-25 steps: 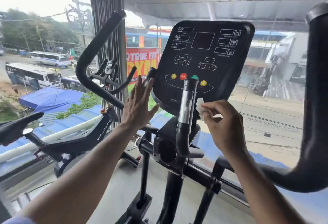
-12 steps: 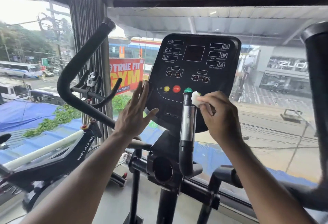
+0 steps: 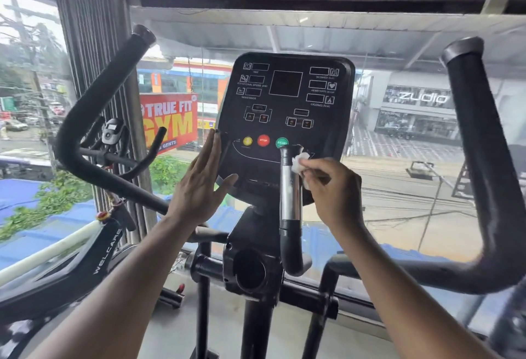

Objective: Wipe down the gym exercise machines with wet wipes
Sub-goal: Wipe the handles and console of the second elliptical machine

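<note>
1. far left: a black exercise bike lettered "welcare", cut off by the left and bottom edges; small handlebars and a display above it, partly hidden behind a curved foam-covered handle of the nearer machine.
2. left of centre: left hand, fingers straight and together, thumb spread, laid flat against the left edge of the black console; grasping nothing.
3. centre: console with dark, unlit screens; small printed labels mostly too blurred to read; yellow, red "stop" and green "start" buttons along the lower part.
4. in front of the console: an upright silver grip bar, covering part of the panel.
5. just right of the bar: right hand, fingers curled, pinching a crumpled white wet wipe pressed against the bar's top; most of the wipe hidden inside the fingers.
6. far right: second foam handle, lower bend blurred.
</note>
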Available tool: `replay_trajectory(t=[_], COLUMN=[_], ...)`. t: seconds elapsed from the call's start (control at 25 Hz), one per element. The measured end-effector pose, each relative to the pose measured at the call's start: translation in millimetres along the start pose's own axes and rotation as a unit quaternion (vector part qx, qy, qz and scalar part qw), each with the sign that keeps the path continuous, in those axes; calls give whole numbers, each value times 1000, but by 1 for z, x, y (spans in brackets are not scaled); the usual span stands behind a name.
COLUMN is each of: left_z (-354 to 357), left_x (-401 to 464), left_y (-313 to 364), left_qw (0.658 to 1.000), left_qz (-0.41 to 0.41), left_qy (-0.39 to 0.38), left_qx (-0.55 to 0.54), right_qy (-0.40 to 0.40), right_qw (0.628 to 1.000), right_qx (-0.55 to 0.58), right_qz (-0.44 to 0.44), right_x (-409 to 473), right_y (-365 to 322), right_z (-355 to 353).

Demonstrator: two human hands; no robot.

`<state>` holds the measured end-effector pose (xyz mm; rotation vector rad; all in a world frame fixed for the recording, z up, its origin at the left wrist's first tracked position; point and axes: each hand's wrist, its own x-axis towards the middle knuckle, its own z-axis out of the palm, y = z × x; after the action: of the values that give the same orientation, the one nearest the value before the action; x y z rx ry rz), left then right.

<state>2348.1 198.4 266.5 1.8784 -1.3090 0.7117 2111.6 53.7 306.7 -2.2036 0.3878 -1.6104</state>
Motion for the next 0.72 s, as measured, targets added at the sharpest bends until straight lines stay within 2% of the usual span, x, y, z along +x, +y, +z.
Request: replay_trajectory(t=[0.2,0.32,0.36,0.4,0.48,0.52,0.56,0.64,0.72], left_z=[1,1,1,2,3,4,4,3,3], left_x=[-1,-2,-2,-1,-1,-1,-2,-2,-3], left_y=[0,2,2,1,1,1,2,3,2], left_qw=[1000,1000,1000,1000,1000,1000,1000,1000,1000], left_qz=[-5,-13,-12,-10,-12,-10,-8,-8,-8], left_qy=[-1,-1,-1,1,5,7,9,11,12], left_qx=[-13,-18,-18,-17,-13,-11,-11,-10,-8], right_qy=[48,38,39,44,15,-41,-139,-359,-498], right_qw=[994,967,961,969,997,999,988,919,840], right_qx=[38,145,164,143,29,-14,-54,-156,-217], right_qz=[88,206,221,198,67,-4,-45,-42,-12], right_x=[26,11,5,4,26,49,76,126,159], right_y=[4,8,9,5,-2,-9,-19,-38,-48], right_z=[17,21,20,15,5,0,-5,-11,-9])
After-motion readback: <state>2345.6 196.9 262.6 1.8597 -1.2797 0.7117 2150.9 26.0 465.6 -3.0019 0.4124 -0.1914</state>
